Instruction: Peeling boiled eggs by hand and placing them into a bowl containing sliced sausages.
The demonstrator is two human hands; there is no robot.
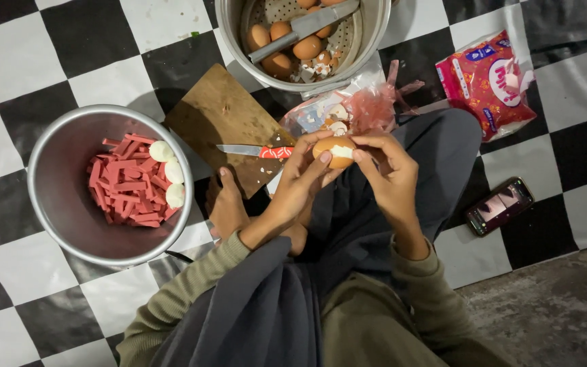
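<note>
**Brown Egg Half Peeled Between Two Hands**

While both hands close around it, the brown boiled egg (335,151) sits above the person's lap, a white patch bared. The left hand (298,182) cups it from below; the right hand (390,170) pinches at its shell. Just beside lies a red-handled knife (254,151) on the wooden cutting board (219,115). Toward the checkered mat's (8,136) left edge, a metal bowl (56,183) holds pink sausage strips (127,183) and peeled eggs (170,173).
</note>
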